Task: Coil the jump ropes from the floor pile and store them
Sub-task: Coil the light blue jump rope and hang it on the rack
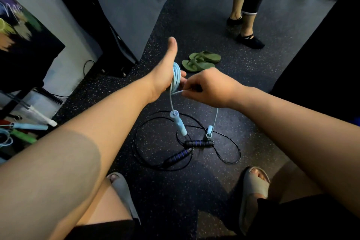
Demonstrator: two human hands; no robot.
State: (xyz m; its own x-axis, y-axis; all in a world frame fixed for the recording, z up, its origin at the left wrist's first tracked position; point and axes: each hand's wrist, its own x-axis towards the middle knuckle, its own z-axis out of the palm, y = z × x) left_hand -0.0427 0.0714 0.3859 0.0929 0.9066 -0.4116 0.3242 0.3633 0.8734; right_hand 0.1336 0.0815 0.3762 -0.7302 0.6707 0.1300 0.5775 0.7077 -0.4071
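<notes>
A light blue jump rope [176, 76] is looped several times around my left hand [165, 76], whose thumb sticks up. One blue handle [179, 123] hangs below that hand. My right hand [206, 89] pinches the rope's free strand close to the coil, and the second blue handle [209, 131] dangles under it near the floor. A black jump rope [187, 150] with black-and-blue handles lies in loose loops on the speckled dark floor between my feet and my hands.
More ropes and handles [29, 128] lie at the left by a wall. Green flip-flops [201, 61] sit beyond my hands. Another person's legs [245, 11] stand at the back right. My sandalled feet [253, 187] are below.
</notes>
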